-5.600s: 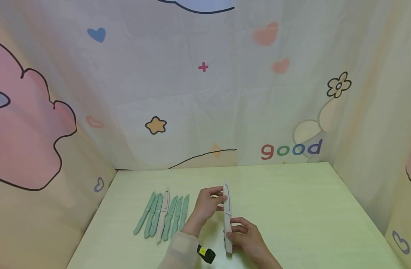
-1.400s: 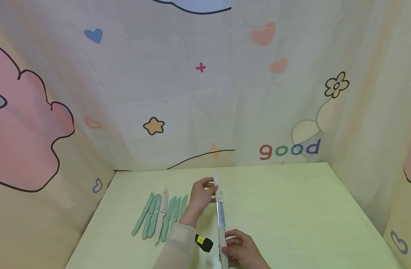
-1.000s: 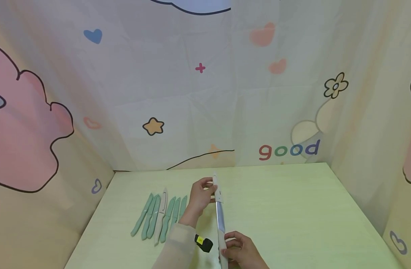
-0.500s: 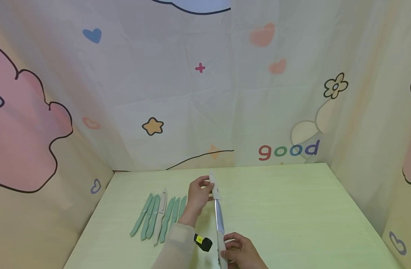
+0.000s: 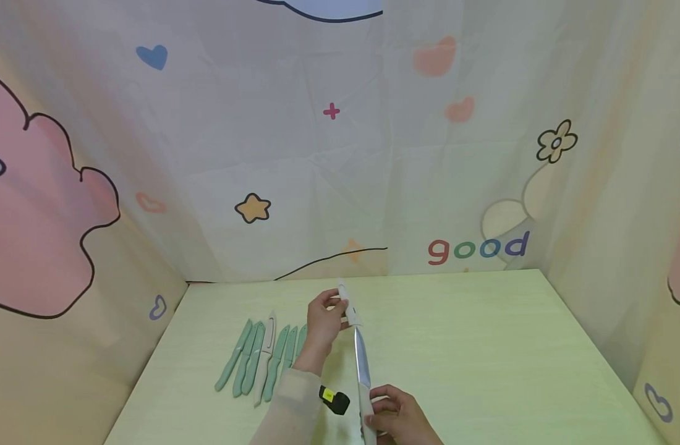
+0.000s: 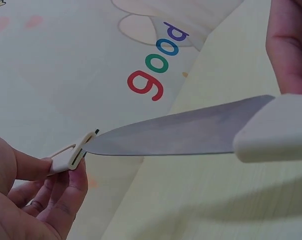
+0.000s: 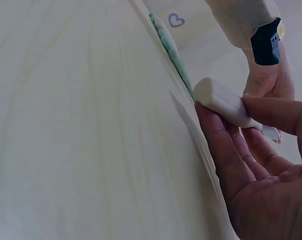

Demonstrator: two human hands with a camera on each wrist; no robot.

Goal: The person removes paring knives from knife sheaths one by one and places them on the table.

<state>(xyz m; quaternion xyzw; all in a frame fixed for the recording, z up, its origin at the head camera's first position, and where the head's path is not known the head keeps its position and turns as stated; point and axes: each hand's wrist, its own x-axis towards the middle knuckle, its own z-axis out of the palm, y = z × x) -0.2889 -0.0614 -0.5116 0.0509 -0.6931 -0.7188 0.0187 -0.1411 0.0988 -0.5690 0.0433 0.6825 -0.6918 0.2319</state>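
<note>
On my left, slim mint-green knives [image 5: 253, 358] flank one off-white knife [image 5: 266, 355] on the pale, wood-grained table [image 5: 484, 346]. Next, the left hand [image 5: 323, 318] pinches a white plastic blade cover [image 5: 349, 311], just drawn to the tip of a silver-bladed, white-handled knife [image 5: 362, 364] above the table — its blade now almost wholly bare, tip contact unclear. Rightmost, the right hand [image 5: 398, 413] grips the handle.

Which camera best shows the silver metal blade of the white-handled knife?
The left wrist view: the silver, pointed metal blade spans mid-picture, large and side-on, tip to smooth white handle. The head view also shows its length, but smaller and narrower; the right wrist view catches just a short piece past the handle.
</note>
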